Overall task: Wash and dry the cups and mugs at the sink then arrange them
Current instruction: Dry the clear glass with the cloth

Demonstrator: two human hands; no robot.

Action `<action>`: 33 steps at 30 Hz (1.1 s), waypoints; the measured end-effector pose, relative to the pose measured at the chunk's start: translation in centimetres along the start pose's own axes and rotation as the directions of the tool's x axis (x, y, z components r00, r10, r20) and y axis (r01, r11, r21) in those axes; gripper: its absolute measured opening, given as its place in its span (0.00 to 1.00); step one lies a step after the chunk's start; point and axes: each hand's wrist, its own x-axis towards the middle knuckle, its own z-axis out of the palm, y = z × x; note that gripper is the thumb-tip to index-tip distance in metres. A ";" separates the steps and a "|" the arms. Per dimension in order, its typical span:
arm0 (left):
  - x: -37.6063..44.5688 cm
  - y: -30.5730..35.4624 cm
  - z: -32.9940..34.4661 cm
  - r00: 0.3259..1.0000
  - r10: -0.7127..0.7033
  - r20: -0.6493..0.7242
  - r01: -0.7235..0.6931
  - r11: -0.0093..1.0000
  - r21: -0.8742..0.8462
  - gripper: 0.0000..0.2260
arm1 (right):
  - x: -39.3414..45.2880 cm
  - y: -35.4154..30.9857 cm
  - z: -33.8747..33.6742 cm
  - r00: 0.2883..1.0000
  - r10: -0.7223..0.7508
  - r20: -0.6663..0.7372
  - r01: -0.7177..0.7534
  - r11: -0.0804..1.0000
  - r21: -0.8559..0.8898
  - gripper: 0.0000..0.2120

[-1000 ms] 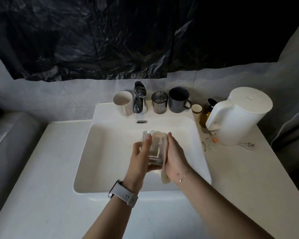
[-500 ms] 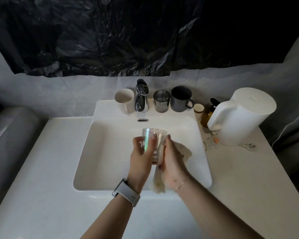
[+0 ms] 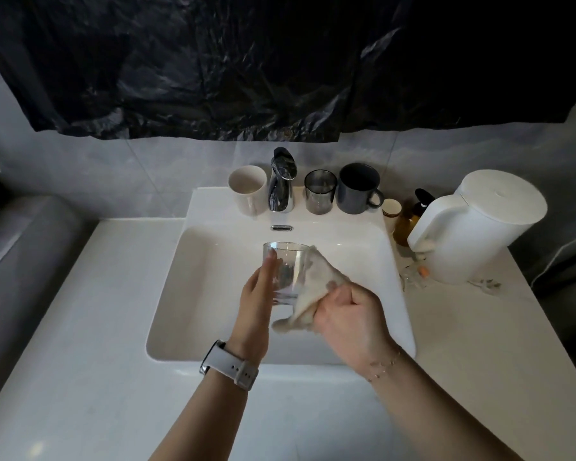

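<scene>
Glass (image 3: 288,272) stands nearly upright over the middle of the sink (image 3: 180,287), mouth up and tipped slightly toward the tap (image 3: 281,181). Your left hand (image 3: 258,304) wraps its left side, while your right hand (image 3: 350,316) bunches a cloth (image 3: 313,284) against its right wall.

A: Which vessel is being handled?

B: A clear glass tumbler (image 3: 285,272), upright, held above the basin of the white sink (image 3: 193,294). A beige cloth (image 3: 308,287) is pressed against its right side, with one corner reaching the rim.

A: And the remaining vessels?

B: Four stand upright in a row on the sink's back ledge. From left: a white mug (image 3: 247,189), just left of the chrome tap (image 3: 281,184); a smoked grey glass (image 3: 320,192) to the tap's right; a dark grey mug (image 3: 358,188), handle pointing right; and a small cream cup (image 3: 391,211) at the ledge's right end, partly hidden.
</scene>
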 end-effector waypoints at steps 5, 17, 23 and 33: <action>1.1 -0.5 -1.3 0.999 -0.037 -0.010 0.035 0.992 -0.122 0.21 | -0.8 -0.3 -0.6 0.992 -0.117 -0.053 0.069 0.831 -0.553 0.08; -1.1 -1.7 2.5 0.997 -0.020 0.068 0.026 0.996 -0.087 0.22 | 0.9 -0.4 2.4 0.938 -0.341 0.054 0.220 0.468 -0.856 0.10; 0.6 -2.1 1.9 0.989 0.034 -0.143 -0.010 0.986 0.166 0.18 | 1.1 2.5 3.1 0.956 -0.090 -0.280 -0.083 0.830 -0.552 0.10; -0.3 -2.7 1.8 0.983 -0.168 -0.069 0.174 0.981 0.089 0.21 | 3.9 -0.3 2.2 0.936 0.063 -0.347 -0.220 0.873 -0.435 0.14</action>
